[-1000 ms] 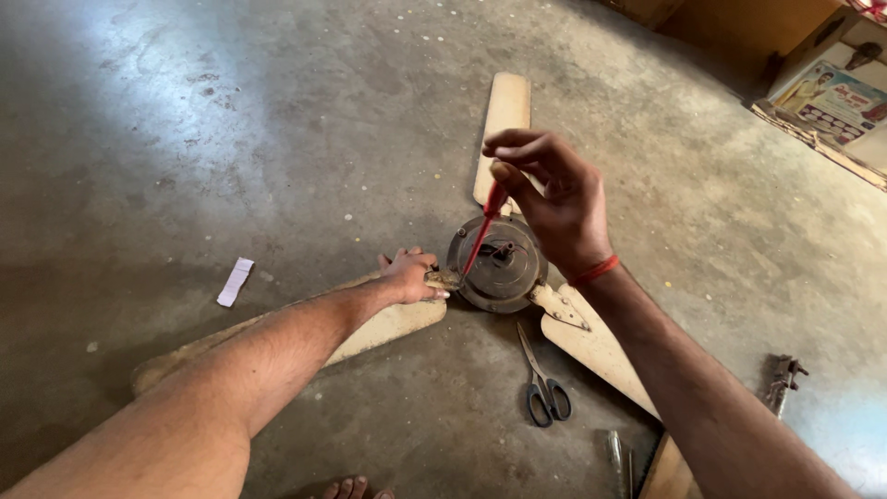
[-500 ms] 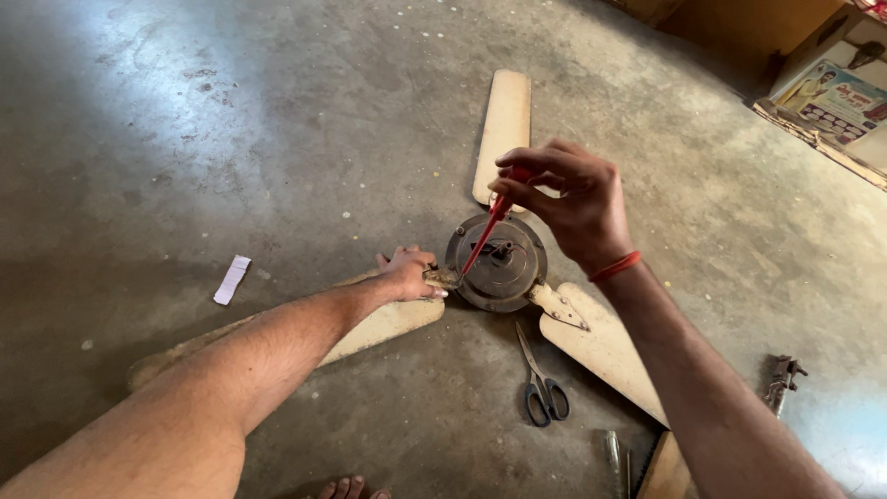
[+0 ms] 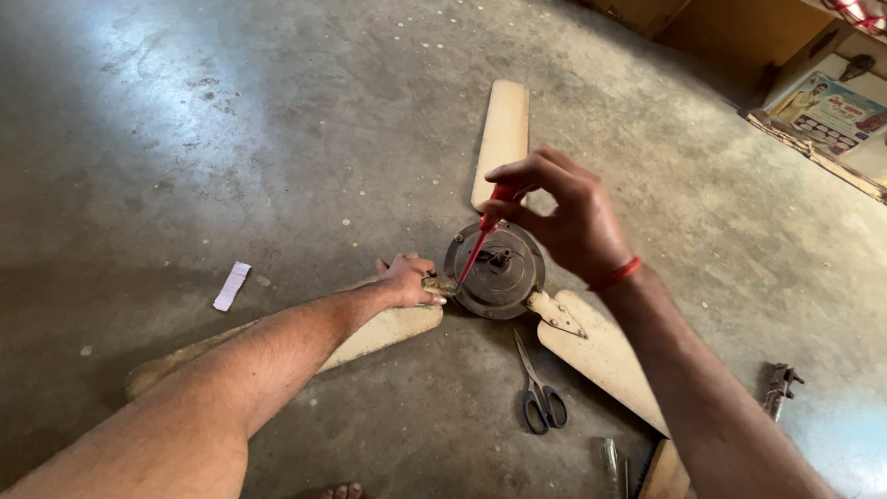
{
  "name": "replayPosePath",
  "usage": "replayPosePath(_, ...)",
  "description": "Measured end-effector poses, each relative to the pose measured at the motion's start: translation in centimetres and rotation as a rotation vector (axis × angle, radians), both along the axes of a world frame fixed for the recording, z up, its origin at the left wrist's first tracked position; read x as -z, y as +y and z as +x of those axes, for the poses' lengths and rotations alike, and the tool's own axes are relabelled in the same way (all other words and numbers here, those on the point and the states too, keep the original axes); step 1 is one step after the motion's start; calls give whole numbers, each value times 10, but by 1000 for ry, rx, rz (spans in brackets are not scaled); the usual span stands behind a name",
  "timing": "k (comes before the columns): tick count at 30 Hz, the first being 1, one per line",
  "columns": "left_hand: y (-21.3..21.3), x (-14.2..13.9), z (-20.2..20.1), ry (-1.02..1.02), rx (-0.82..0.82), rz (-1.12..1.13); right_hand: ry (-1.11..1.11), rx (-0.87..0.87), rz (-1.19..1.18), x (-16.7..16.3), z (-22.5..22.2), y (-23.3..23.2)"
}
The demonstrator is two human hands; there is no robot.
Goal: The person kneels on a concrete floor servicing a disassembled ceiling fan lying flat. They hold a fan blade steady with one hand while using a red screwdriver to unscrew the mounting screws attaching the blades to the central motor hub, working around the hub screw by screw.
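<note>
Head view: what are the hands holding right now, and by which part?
The right hand pinches a red screwdriver by its handle top. The left hand rests on a fan blade at its bracket beside the motor hub.

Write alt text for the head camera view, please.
A right hand holds a red screwdriver to the hub of a ceiling fan on a concrete floor, while the left hand steadies a blade bracket. Scissors lie nearby.
</note>
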State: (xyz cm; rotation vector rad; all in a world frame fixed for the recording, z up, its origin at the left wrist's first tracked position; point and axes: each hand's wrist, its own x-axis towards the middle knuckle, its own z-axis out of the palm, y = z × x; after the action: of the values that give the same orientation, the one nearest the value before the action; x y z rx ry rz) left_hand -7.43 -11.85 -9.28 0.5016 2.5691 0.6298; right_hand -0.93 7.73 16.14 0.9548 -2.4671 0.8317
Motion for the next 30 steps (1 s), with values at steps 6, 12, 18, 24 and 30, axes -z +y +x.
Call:
replayPosePath(6,2,0,0,5,0,-19,13,-57,74,5,6,-19)
replayPosePath(12,4,3,2,36,-14,32,-9,-167,62,-5,17,-27)
replayPosePath(18,6,3,1,2,17,7,-46,-199,49,-13,11,-22)
replayPosePath(24,2,0,3,2,15,31,85,-39,-5,10,17,-41)
replayPosePath(30,-1,4,1,81,32,43,52,-92,27,14,6,-37)
